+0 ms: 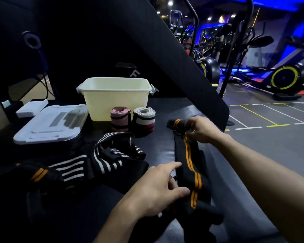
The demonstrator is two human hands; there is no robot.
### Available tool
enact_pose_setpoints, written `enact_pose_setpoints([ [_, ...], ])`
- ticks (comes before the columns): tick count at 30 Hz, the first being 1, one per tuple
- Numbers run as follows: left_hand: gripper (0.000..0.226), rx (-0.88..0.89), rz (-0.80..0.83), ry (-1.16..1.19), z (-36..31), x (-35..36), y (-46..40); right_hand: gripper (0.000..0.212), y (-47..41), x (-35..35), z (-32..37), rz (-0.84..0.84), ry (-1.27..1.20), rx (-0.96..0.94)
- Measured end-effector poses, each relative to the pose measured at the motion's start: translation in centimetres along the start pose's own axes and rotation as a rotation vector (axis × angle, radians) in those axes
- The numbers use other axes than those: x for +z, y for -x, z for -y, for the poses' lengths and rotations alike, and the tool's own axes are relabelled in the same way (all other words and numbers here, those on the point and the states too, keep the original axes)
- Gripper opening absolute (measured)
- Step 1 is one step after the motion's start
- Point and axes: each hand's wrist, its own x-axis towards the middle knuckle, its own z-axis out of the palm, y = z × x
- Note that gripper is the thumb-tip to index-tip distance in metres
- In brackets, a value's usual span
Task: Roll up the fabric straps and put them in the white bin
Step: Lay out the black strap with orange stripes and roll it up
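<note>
A black strap with orange stripes (188, 153) lies stretched toward me on the dark padded surface. My right hand (203, 129) pinches its far end, where a small roll has formed. My left hand (158, 188) holds the strap's near part between thumb and fingers. The white bin (115, 97) stands open at the back. In front of it stand two rolled straps, a pink one (120, 119) and a grey, white and dark red one (144, 119). A black strap with white stripes (102, 160) and another orange-striped strap (37, 174) lie loose at the left.
The bin's white lid (51, 124) lies to the left of the bin, with a small white box (32, 107) behind it. A black slanted machine beam (182, 55) rises on the right. Gym bikes (286, 76) stand on the floor beyond.
</note>
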Motion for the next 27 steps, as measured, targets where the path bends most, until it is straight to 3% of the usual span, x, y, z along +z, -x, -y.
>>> enact_pose_setpoints([
  [3,0.073,0.001,-0.002,-0.010,-0.3,0.1,0.3,0.030,-0.2,0.0,0.2,0.093,-0.034,0.008],
  [9,0.066,0.060,-0.093,-0.082,0.0,-0.2,0.2,0.067,-1.1,0.2,0.3,0.126,-0.152,0.041],
  [13,0.060,0.053,-0.022,-0.105,0.4,-0.2,-0.3,0.052,-2.7,0.0,0.2,0.168,-0.133,0.033],
  [15,0.061,0.050,0.036,-0.104,0.8,-0.2,-0.4,0.043,-3.8,0.0,0.1,0.101,-0.287,0.050],
  [17,0.060,0.038,0.076,-0.098,1.0,-0.3,-0.5,0.051,-4.5,-0.3,0.3,0.054,-0.595,0.098],
  [19,0.060,0.037,0.085,-0.108,1.2,-0.3,-0.6,0.063,-4.6,-0.3,0.4,0.125,-0.775,0.146],
  [21,0.059,0.038,0.090,-0.129,1.2,-0.3,-0.6,0.069,-4.2,-0.1,0.8,0.220,-0.750,0.175],
  [24,0.058,0.033,0.121,-0.130,1.2,-0.1,-0.6,0.075,-4.0,0.5,0.8,0.221,-0.679,0.173],
  [27,0.054,0.041,0.113,-0.149,1.4,0.0,-0.6,0.079,-4.2,0.8,0.1,0.214,-0.425,0.130],
])
